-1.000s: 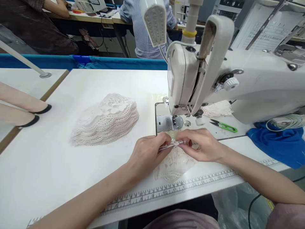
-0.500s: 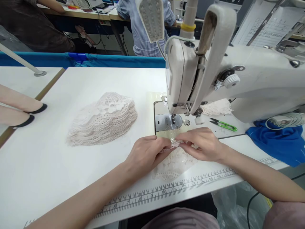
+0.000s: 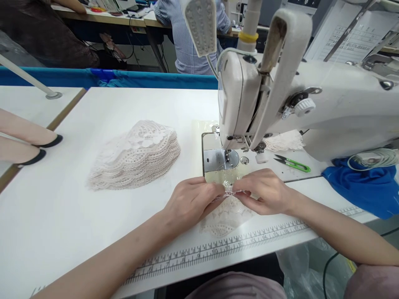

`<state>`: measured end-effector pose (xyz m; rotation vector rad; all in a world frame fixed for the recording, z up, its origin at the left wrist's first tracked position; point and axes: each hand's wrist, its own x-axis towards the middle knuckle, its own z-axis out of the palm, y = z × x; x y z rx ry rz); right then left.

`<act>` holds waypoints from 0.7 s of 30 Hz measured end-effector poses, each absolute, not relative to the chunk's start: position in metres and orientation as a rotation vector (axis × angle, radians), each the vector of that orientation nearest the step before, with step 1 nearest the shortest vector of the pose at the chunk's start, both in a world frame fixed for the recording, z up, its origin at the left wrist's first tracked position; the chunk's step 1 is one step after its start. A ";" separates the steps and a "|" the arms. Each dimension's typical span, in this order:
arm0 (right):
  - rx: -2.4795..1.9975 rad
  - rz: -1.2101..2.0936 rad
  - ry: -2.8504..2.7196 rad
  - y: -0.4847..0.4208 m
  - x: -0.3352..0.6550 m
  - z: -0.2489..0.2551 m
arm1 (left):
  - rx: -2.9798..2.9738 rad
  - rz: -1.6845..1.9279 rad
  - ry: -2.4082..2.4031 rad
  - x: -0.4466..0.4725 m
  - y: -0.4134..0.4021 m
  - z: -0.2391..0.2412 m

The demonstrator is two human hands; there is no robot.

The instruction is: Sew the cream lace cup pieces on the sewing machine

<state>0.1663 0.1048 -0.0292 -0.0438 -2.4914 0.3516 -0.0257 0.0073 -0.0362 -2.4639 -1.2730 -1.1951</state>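
Note:
A piece of pale lace (image 3: 225, 218) hangs over the table's front part, its upper edge pinched between both hands. My left hand (image 3: 195, 199) is closed on the left side of that edge, thumb and forefinger together. From the right, my right hand (image 3: 263, 191) pinches the same edge a short gap away. Both hands sit just in front of the sewing machine's metal needle plate (image 3: 215, 160). Above the plate is the presser foot (image 3: 227, 157) of the white sewing machine (image 3: 240, 91); the lace is apart from it. Fingertips partly hide the lace's edge.
A stack of lace pieces (image 3: 137, 155) lies to the left. Green thread snips (image 3: 293, 163) and more lace (image 3: 285, 140) are right of the needle. Blue cloth (image 3: 363, 187) hangs at the table's right edge. A printed ruler (image 3: 215, 251) runs along the front. Two people sit beyond.
My right hand has shifted slightly right and down, and the lace edge between the hands has dropped a little. My left hand stays nearly in place.

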 end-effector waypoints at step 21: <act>0.121 -0.108 -2.333 0.105 0.170 -0.027 | -2.478 -1.170 -1.258 -0.024 0.003 -0.034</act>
